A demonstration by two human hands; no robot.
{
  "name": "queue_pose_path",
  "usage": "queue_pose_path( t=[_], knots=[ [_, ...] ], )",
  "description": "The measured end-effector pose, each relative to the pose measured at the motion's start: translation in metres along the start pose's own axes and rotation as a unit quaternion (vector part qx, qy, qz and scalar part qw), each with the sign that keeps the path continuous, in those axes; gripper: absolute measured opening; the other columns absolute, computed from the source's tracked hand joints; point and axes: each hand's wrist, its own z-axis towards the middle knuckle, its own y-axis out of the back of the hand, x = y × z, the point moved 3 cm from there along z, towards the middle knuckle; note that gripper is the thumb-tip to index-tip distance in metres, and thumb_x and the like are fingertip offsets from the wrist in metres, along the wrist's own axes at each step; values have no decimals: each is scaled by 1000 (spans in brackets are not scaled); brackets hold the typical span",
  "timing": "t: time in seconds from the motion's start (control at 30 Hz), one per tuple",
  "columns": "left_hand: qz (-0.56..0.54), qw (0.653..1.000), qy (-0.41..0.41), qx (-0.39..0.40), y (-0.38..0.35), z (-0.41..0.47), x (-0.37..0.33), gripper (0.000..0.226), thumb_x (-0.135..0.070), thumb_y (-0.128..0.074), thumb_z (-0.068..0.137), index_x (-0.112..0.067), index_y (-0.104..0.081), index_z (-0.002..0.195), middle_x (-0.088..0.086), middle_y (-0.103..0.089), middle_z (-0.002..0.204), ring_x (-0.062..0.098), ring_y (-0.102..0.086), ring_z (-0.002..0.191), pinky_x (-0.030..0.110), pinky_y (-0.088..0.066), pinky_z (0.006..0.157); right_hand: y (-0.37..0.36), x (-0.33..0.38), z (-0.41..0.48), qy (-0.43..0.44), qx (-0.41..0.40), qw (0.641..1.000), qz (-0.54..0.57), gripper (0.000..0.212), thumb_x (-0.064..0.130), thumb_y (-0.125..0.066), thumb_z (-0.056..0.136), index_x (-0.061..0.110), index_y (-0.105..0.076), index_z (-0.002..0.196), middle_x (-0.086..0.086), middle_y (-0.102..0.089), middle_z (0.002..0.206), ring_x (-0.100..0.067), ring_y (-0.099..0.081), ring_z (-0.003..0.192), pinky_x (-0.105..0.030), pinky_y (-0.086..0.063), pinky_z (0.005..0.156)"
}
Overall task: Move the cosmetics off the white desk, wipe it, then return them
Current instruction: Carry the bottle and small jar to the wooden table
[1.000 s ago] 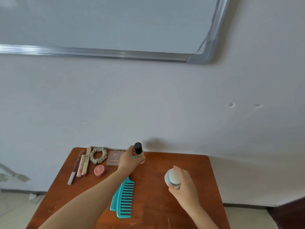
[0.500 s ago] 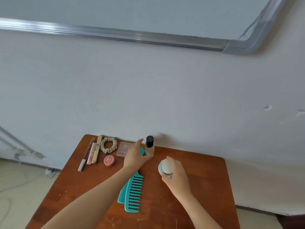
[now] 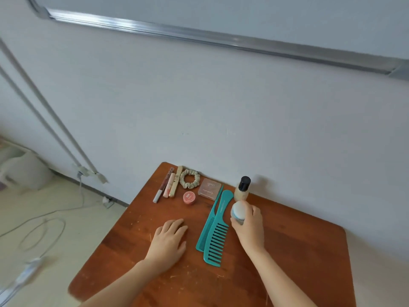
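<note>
The brown wood table (image 3: 298, 251) is the biggest thing here, w/ its back edge at the wall. Next biggest are two teal combs (image 3: 215, 229), side by side near the middle, long way running from the front edge toward the back edge. The left hand (image 3: 169, 242) lies flat on bare wood just left of the combs, fingers (image 3: 177, 224) spread a bit & holding nothing. The right hand (image 3: 249, 227) is just right of the combs, fingers curled tight round a small white jar w/ a blue band (image 3: 238, 212), & I can't tell if the jar's bottom touches the table. Right behind the jar, by the back edge, stands a little bottle w/ a black cap (image 3: 242, 189), upright. The jar is very near it, maybe touching, can't tell. So the right hand is the near one for that spot, & the free spot I'd pick is to the right, toward the right edge, which is bare. Along the back left corner sit the smaller things: a flat pink compact (image 3: 209, 189), a scrunchie (image 3: 190, 178), three thin tubes (image 3: 168, 185) pointing front to back, & a tiny red pot (image 3: 189, 197). Seems like stuff is being set down in a row here.
</note>
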Motion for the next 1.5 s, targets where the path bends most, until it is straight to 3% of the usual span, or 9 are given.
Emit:
queue_pose_path(
  t=[0.2, 0.4, 0.67, 1.0, 1.13, 1.3, 1.37, 1.43, 1.5],
  knots=[
    [34, 998, -28, 53, 3, -3, 2, 51, -39, -35, 94, -30, -21, 143, -7, -10, 155, 16, -4, 143, 38, -12, 116, 6, 0, -23, 2, -47, 998, -34, 56, 23, -70, 78, 14, -45, 128, -17, -48, 125, -28, -44, 117, -36, -49, 91],
    [10, 997, -50, 52, 8, -1, 2, 51, -40, -36, 94, -31, -21, 143, -9, -17, 153, 16, -9, 142, 38, -13, 116, 23, -3, -60, -75, -81, 991, -72, 60, 35, -64, 82, 18, -39, 134, -7, -47, 133, -21, -43, 123, -33, -40, 99],
    [14, 957, -288, 14, 23, -10, -45, 52, -43, -39, 93, -32, -23, 141, -11, -24, 150, 15, -13, 140, 35, -18, 114, 45, -2, -165, -219, -166, 957, -91, 52, 39, -55, 87, 24, -37, 134, 2, -44, 136, -13, -37, 126, -29, -31, 104],
    [22, 829, -547, 118, 4, -111, -46, 48, -42, -36, 95, -30, -26, 140, -10, -22, 151, 14, -11, 141, 36, -11, 115, -5, 77, -376, -422, -280, 853, -126, 46, 38, -54, 88, 22, -46, 130, -2, -43, 136, -17, -34, 128, -32, -28, 103],
    [27, 750, -653, 103, -8, -187, -59, 45, -40, -34, 95, -27, -31, 138, -11, -23, 150, 9, -13, 139, 29, -16, 110, -11, 119, -468, -480, -302, 807, -166, 43, 41, -50, 90, 20, -51, 127, -7, -42, 139, -21, -33, 132, -35, -26, 105],
    [19, 659, -739, 135, -25, -302, -77, 43, -40, -34, 95, -24, -38, 136, -8, -22, 151, 12, -11, 141, 30, -12, 111, 3, 190, -578, -539, -345, 725, -254, 68, 49, -13, 95, 15, -71, 92, -10, -69, 97, -27, -68, 88, -39, -54, 69],
    [22, 623, -767, 153, -39, -354, -78, 43, -42, -32, 96, -26, -39, 135, -10, -20, 152, 11, -8, 141, 29, -9, 112, -5, 210, -624, -579, -326, 698, -266, 55, 47, -25, 93, 18, -71, 90, -7, -70, 94, -24, -68, 85, -36, -54, 68],
    [23, 583, -794, 173, -50, -413, -73, 45, -46, -31, 95, -25, -43, 133, -10, -24, 151, 11, -10, 141, 30, -9, 112, -16, 227, -674, -615, -313, 671, -272, 27, 40, -57, 82, 18, -71, 90, -7, -70, 93, -24, -69, 84, -36, -54, 68],
    [-10, 548, -815, 190, -57, -474, -64, 53, -50, -30, 90, -19, -54, 125, -3, -38, 145, 19, -22, 139, 35, -17, 110, -26, 242, -725, -637, -316, 642, -286, 32, 31, -82, 62, 17, -71, 89, -8, -71, 92, -25, -69, 83, -38, -55, 67]
  ],
)
